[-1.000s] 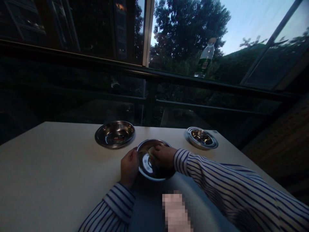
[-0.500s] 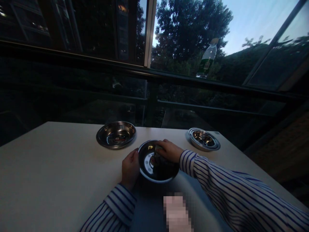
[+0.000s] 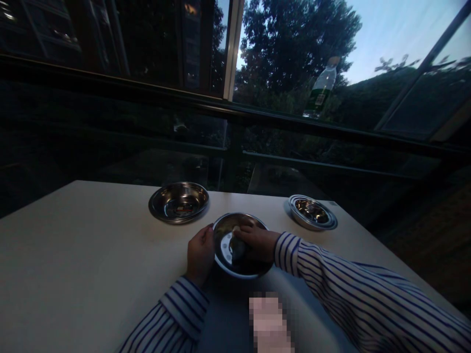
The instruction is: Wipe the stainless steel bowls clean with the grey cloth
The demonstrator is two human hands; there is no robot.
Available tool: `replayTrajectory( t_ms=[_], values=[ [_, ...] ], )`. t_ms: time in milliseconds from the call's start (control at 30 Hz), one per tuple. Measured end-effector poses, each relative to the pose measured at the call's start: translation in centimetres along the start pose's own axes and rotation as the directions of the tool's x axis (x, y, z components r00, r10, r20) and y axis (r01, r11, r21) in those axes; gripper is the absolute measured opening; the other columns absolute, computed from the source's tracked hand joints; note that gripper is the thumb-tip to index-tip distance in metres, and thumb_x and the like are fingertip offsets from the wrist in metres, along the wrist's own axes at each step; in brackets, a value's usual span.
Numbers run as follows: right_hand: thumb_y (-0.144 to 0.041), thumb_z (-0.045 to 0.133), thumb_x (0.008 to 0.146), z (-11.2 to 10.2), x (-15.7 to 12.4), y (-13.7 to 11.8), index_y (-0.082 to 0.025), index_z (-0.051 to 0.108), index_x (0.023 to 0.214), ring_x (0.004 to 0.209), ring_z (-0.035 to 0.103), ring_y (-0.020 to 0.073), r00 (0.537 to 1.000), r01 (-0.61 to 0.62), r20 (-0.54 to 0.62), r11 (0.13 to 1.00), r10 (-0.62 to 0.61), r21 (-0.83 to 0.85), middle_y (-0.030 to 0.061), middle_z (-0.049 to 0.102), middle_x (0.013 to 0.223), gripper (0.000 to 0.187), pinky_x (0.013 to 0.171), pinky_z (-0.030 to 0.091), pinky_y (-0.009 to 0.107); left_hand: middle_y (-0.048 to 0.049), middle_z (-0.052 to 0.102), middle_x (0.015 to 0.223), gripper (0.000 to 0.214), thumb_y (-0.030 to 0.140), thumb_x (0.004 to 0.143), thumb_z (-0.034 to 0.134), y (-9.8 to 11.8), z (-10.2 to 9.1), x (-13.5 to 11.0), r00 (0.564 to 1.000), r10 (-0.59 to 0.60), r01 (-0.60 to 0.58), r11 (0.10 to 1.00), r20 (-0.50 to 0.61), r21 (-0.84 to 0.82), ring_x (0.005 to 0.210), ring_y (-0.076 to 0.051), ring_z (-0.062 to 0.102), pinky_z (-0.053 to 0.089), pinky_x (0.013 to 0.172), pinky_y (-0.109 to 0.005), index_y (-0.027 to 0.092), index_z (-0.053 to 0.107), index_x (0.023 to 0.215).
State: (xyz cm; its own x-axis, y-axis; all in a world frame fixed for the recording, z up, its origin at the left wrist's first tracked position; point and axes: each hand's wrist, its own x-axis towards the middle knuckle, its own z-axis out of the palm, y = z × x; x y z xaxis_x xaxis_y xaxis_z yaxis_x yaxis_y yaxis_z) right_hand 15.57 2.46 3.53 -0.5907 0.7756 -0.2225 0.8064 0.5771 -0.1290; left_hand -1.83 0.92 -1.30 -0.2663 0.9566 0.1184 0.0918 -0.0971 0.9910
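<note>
A shiny steel bowl is tilted toward me at the near side of the table. My left hand grips its left rim, thumb up at the edge. Inside the bowl, my right hand is closed on a small pale-edged pad and presses it near the bowl's inner wall. Whether the pad is a sponge or a folded cloth cannot be made out in the dim light. Both forearms wear striped sleeves.
On the white table, a wide steel basin with a label inside lies at the back left. Several nested steel bowls sit at the back right. A plastic bottle stands on the window ledge behind.
My right hand has moved a little lower inside the bowl with the pad, which now shows more. The left hand keeps its hold on the rim.
</note>
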Motion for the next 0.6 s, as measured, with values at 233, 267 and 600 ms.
replayTrajectory(
  t_ms=[233,267,600],
  values=[
    [-0.014,0.040,0.081,-1.1,-0.6,-0.4,-0.015,0.040,0.127,0.106,0.051,0.0226,0.968,-0.116,-0.223,0.993,0.116,0.015,0.0131,0.050,0.122,0.046,0.088,0.040,0.033,-0.0077,0.072,0.092,0.030,0.030,0.076,0.047,0.0,0.0,0.0,1.000,0.007,-0.007,1.000,0.002,-0.014,0.086,-0.021,0.065,0.049,0.078,-0.030,0.014,0.069,0.091],
    [-0.017,0.039,0.083,-1.3,-0.7,-0.6,-0.016,0.038,0.129,0.104,0.052,0.0232,0.954,-0.149,-0.262,0.989,0.145,0.002,0.0135,0.048,0.123,0.046,0.087,0.040,0.033,-0.0079,0.072,0.092,0.031,0.030,0.076,0.047,0.0,0.0,0.0,1.000,0.005,-0.004,1.000,0.002,-0.017,0.087,-0.021,0.065,0.049,0.078,-0.031,0.014,0.069,0.091],
    [-0.025,0.042,0.086,-0.9,0.7,-1.2,-0.030,0.030,0.134,0.093,0.056,0.0278,0.953,-0.227,-0.244,0.958,0.181,-0.178,0.0163,0.042,0.120,0.049,0.072,0.045,0.039,-0.0072,0.072,0.091,0.029,0.029,0.076,0.048,0.2,0.0,-0.1,1.000,-0.004,0.004,0.999,0.006,-0.035,0.085,-0.021,0.065,0.049,0.076,-0.029,0.015,0.069,0.090]
  ],
)
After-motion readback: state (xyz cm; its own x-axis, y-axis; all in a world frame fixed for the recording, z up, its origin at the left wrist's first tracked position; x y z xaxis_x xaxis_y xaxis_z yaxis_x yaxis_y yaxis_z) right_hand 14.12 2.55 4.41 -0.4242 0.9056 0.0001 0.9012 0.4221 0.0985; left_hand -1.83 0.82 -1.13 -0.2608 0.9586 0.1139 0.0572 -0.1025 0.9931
